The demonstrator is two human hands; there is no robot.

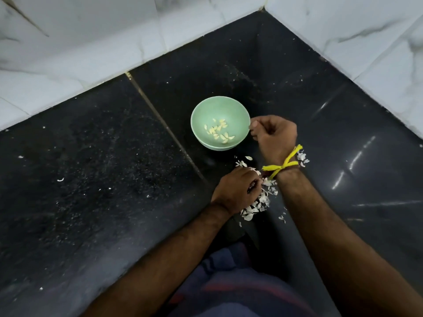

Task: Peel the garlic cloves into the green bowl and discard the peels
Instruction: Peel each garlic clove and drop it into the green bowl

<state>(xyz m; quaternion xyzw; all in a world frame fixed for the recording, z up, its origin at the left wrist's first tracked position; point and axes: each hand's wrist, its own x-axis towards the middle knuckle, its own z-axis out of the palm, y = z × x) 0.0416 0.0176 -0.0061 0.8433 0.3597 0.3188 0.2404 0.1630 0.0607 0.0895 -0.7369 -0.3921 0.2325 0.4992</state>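
Fingers of the right hand [274, 136] curl at the rim of the green bowl [201, 110], seemingly pinching something small (too tiny to tell what); the left hand [235, 191] cups over the pile of peels [258, 202], fingers bent into it, while the peeled garlic cloves [219, 132] lie in the bowl's bottom. Risk, as I judge it: light peels may scatter from a loose scoop or cling to the wrist with its yellow thread [283, 164]; a nudge at the rim could tip the bowl. All of it sits on a glossy, speckled black stone floor [103, 168] in a corner of white marble-look walls [91, 42]; stray flecks lie about.
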